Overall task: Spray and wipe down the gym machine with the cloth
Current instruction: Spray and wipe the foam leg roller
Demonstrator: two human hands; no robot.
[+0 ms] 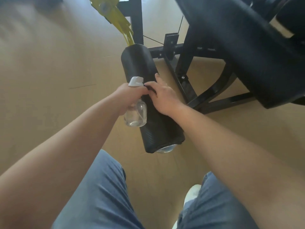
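Note:
The gym machine's black padded roller (138, 63) runs from the upper middle down toward me. My left hand (130, 96) grips a clear spray bottle (136, 116) by the neck. Its white trigger head (135, 80) sits over the roller and the bottle body hangs on the roller's left side. My right hand (162, 98) lies on top of the roller, fingers spread forward. A dark fold of cloth (151, 88) shows under its thumb side, and the rest is hard to tell from the black pad.
A large black seat pad (247, 52) fills the upper right over black frame bars (184, 80). A yellow machine arm (115, 15) meets the roller's far end. My jeans-clad legs (102, 195) and a white shoe (192, 194) stand on the tan floor (49, 71).

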